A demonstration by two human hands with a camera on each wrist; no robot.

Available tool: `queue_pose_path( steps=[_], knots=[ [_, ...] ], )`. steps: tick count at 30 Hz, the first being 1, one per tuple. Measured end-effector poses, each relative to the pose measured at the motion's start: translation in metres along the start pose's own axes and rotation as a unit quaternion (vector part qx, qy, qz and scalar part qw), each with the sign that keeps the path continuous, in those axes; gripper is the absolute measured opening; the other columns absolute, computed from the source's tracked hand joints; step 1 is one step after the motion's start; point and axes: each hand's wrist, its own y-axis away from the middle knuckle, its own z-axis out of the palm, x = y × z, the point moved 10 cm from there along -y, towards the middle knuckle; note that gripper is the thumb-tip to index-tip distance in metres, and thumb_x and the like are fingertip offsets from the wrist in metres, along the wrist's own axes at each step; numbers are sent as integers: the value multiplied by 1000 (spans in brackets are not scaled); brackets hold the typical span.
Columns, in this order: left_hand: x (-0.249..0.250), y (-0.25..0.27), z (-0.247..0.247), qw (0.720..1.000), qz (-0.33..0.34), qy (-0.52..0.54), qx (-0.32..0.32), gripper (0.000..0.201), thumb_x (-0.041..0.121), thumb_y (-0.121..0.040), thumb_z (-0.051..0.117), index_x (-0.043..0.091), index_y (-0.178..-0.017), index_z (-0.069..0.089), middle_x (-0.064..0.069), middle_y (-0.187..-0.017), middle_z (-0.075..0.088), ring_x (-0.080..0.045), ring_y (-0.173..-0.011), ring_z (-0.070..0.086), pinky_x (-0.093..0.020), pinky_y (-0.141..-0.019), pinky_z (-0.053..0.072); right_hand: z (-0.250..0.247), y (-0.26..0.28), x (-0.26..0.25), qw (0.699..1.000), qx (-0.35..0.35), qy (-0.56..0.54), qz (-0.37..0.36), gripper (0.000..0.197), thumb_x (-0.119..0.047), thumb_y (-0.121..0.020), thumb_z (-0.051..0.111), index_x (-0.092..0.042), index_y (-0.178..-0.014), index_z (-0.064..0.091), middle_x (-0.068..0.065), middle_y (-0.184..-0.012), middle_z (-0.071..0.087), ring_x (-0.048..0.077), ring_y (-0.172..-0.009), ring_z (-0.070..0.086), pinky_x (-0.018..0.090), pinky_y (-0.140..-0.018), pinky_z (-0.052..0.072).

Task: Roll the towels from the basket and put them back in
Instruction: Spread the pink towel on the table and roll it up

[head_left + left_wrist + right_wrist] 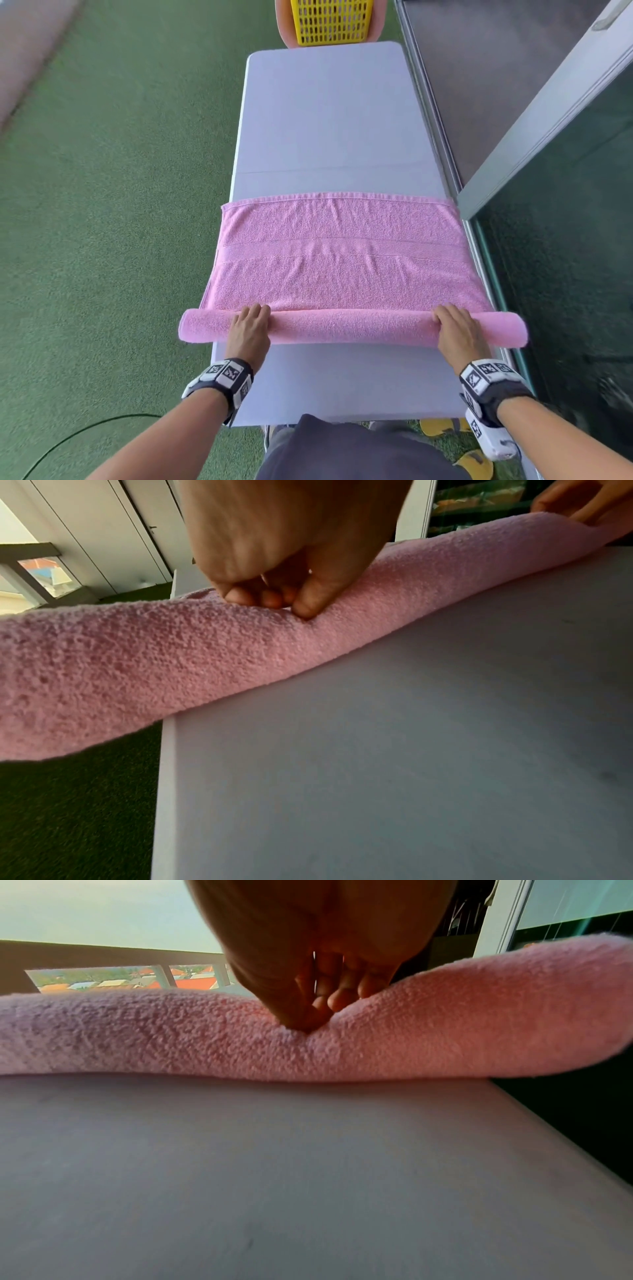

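**Roll under way, ends unsupported**

Pink towel lies across the bench, near edge rolled. Left hand and right hand curl over the roll, thumbs dug in. Both roll ends overhang the bench sides.

Risks: uneven push skews the roll; overhanging ends sag and loosen. Basket sits beyond the towel's far edge, off the bench end.

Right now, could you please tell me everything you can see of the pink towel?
The pink towel is terry cloth with a hemmed far edge and a woven band across it. It lies flat on the grey table, its near end wound into a roll that overhangs both table sides. The left hand and right hand grip that roll.
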Motion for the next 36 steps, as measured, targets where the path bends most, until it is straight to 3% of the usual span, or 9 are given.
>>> queue_pose_path(
  steps=[3,7,11,15,21,24,29,33,36],
  knots=[
    [1,20,0,999,12,21,28,34,-7,-67,64,7,-96,55,-8,-95,58,-24,-86,51,-39,-76,49,0,21,-1,1000,25,10,-6,35,-2,-72,66,-15,-104,60,2,-102,63,26,-91,58,42,-77,50],
    [-1,23,10,998,60,23,15,59,-10,-57,70,4,-112,55,-11,-109,61,-28,-103,54,-46,-97,47,6,34,-3,999,12,3,-37,61,-4,-62,76,-9,-120,57,7,-120,60,27,-110,57,44,-96,48],
    [-7,-10,4,998,55,22,-28,34,-2,-63,73,8,-95,66,-5,-90,66,-25,-84,60,-41,-79,55,1,15,-2,1000,6,-21,-14,49,-3,-63,76,-11,-109,63,4,-108,65,25,-101,60,42,-89,51],
    [-4,-18,2,996,61,0,-62,19,9,-76,69,9,-95,68,-4,-95,69,-22,-88,61,-36,-87,52,-3,5,-1,1000,-14,-26,-4,40,-8,-71,70,-14,-110,65,0,-105,66,21,-99,59,40,-89,49],
    [0,27,15,995,68,34,-66,15,6,-71,74,12,-84,69,-1,-85,70,-17,-73,62,-36,-74,56,6,45,8,999,-37,-34,-7,48,-17,-78,64,-26,-125,60,-11,-118,63,10,-108,54,31,-99,40],
    [-6,48,22,993,60,57,-79,10,10,-80,67,15,-89,68,4,-86,68,-10,-75,59,-30,-80,52,13,64,13,997,-71,-15,-7,39,-25,-85,58,-27,-124,60,-13,-117,63,7,-104,53,27,-98,39],
    [-8,30,15,995,41,51,-82,12,12,-84,63,13,-96,64,1,-90,64,-16,-78,56,-32,-76,51,10,43,22,995,-88,-47,20,40,-17,-84,61,-22,-124,63,-3,-124,64,18,-110,59,37,-102,43],
    [-9,12,-1,999,38,-11,-17,15,14,-76,68,17,-86,57,2,-86,57,-16,-75,51,-33,-70,47,-10,18,12,1000,-10,-21,14,24,-2,-75,68,-20,-89,62,-2,-91,57,21,-82,52,36,-74,45],
    [4,16,5,999,53,0,5,17,8,-86,60,18,-78,48,2,-74,54,-15,-64,45,-30,-61,45,-8,12,0,1000,-5,-11,5,40,8,-71,64,-24,-65,41,-5,-72,45,21,-70,45,32,-63,33]
  ],
)
